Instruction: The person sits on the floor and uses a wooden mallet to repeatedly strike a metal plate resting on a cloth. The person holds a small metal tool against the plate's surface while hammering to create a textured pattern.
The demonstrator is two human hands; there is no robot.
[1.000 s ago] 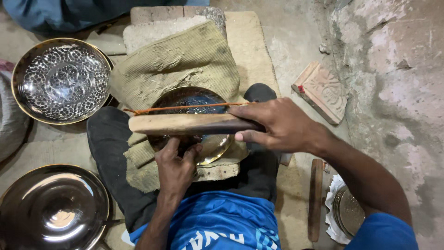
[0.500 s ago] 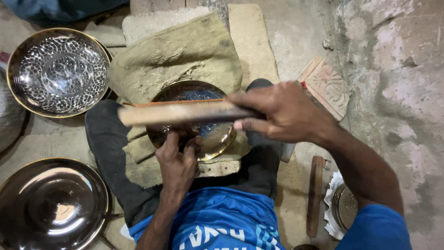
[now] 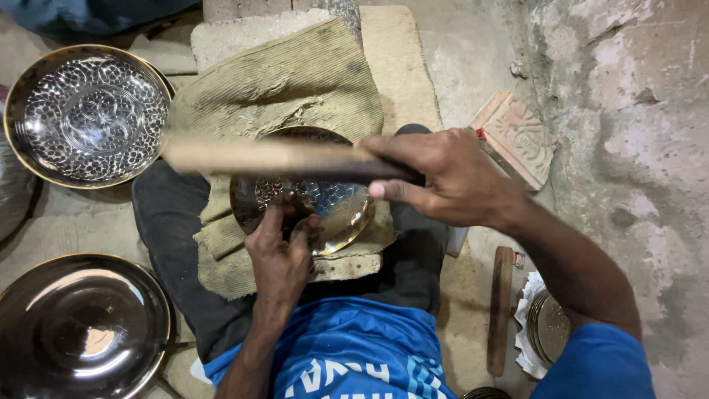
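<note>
A small patterned metal bowl [image 3: 336, 210] lies on a folded sackcloth [image 3: 295, 89] across my lap. My left hand [image 3: 281, 251] presses down on the bowl's near rim, fingers pinched together; whether a small tool is held there I cannot tell. My right hand [image 3: 450, 181] grips the dark end of a long wooden stick [image 3: 251, 157], held level just above the bowl and blurred from motion.
An embossed shiny metal plate [image 3: 85, 114] lies at upper left and a plain polished one [image 3: 81, 332] at lower left. A carved brick block [image 3: 517, 137] sits by the rough wall at right. A wooden stick [image 3: 501, 310] and paper-wrapped plates [image 3: 543, 325] lie at lower right.
The right hand has lifted and swung the wooden stick a little up and left over the bowl. The left hand stays on the bowl's rim.
</note>
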